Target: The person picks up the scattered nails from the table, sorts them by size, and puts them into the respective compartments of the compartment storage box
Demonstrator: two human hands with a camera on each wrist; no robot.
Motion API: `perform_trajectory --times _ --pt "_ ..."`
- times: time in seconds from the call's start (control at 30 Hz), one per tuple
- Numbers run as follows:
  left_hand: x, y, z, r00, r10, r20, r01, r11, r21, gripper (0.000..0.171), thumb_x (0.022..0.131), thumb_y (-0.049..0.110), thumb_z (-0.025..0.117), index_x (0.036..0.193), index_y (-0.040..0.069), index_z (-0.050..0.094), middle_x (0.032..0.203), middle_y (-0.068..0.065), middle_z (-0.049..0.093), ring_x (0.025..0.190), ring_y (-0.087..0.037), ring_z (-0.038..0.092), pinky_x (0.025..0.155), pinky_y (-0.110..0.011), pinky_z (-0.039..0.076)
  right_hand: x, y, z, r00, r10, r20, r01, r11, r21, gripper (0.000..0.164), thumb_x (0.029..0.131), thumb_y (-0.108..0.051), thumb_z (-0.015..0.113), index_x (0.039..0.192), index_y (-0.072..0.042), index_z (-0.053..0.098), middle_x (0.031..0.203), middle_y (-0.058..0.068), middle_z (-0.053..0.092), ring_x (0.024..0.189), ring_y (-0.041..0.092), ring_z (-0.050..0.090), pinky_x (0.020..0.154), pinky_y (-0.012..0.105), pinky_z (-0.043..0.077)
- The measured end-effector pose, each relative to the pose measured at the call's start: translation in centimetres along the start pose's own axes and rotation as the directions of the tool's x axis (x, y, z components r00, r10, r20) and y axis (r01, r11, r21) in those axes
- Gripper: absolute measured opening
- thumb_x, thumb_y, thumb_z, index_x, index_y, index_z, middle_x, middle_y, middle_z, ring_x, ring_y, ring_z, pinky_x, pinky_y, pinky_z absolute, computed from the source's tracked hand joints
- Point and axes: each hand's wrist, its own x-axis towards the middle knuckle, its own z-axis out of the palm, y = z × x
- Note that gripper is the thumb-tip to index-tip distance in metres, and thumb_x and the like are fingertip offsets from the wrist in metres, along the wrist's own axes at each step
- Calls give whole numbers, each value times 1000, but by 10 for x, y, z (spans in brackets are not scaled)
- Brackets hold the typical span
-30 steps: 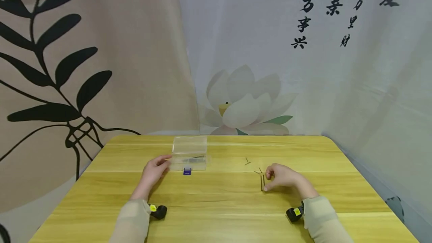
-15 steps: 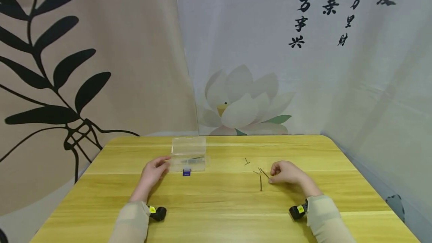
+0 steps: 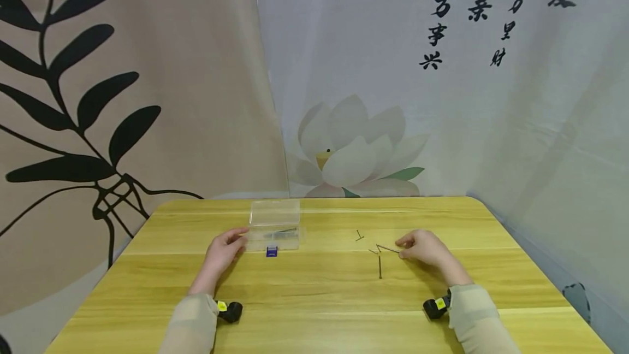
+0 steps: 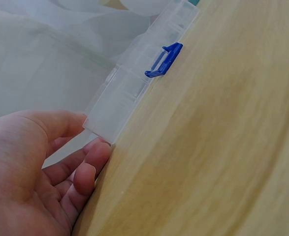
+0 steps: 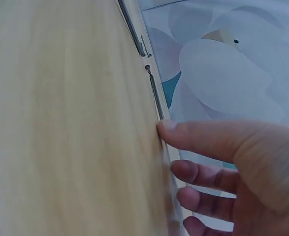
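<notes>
A clear plastic box with a blue clasp stands lid up at the table's back left. My left hand touches its left end; in the left wrist view the fingertips lie at the corner of the box. With thumb and fingertips my right hand pinches one end of a long dark nail, which points leftward, low over the table. In the right wrist view the thumb covers that end of the nail. Another long nail lies left of this hand.
Several small nails lie nearby, including a pair farther back and one beside the long ones. A thin dark piece shows inside the box. The table ends at a printed curtain behind.
My right hand has taken one of the two parallel long nails, lifting it away rightward and back while turning it from lengthwise to nearly crosswise. The left hand stays at the box.
</notes>
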Motion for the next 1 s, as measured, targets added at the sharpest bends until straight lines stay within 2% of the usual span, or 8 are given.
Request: perform_trajectory --times 0.17,0.27,0.47,0.73,0.9,1.0 --pt "0 1 0 1000 4 -4 -4 1000 6 35 98 19 59 130 6 61 100 -14 64 77 -18 60 57 -28 49 0 -1 1 999 -5 -36 3 999 -41 6 79 -12 78 85 -11 76 85 -2 69 81 16 61 74 39 49" --pt "0 1 0 1000 2 -5 -2 1000 5 34 98 19 58 130 6 61 101 -14 64 77 -19 60 58 -28 49 0 -2 0 999 -16 -48 13 999 -53 4 79 -12 78 77 -14 74 81 -4 68 76 14 57 70 36 46" --pt "0 0 0 1000 2 -2 -2 1000 -8 35 98 17 59 131 5 61 100 -14 64 76 -18 60 57 -28 49 2 0 2 999 11 -50 -13 999 -37 6 78 -15 79 77 -14 73 77 -5 66 70 13 54 65 34 44" --pt "0 -2 1 1000 5 -11 -5 1000 -1 34 98 18 58 130 6 61 97 -13 64 74 -18 59 57 -28 49 3 1 3 998 12 -69 -14 999 -35 17 78 -16 80 92 -10 75 84 -3 65 79 13 58 73 38 48" --pt "0 -3 1 1000 8 -9 -8 1000 1 34 98 18 58 130 6 61 97 -13 64 74 -18 59 57 -28 49 1 -2 3 997 25 -73 -28 999 -46 5 79 -15 79 84 -14 75 86 -4 65 79 13 58 72 38 48" --pt "0 -3 1 1000 6 -9 -6 1000 -3 34 98 18 58 130 7 61 98 -14 64 75 -18 59 57 -28 49 0 -3 3 997 6 -76 -11 998 -62 3 80 -14 78 79 -14 75 85 -3 63 77 13 56 70 36 47"
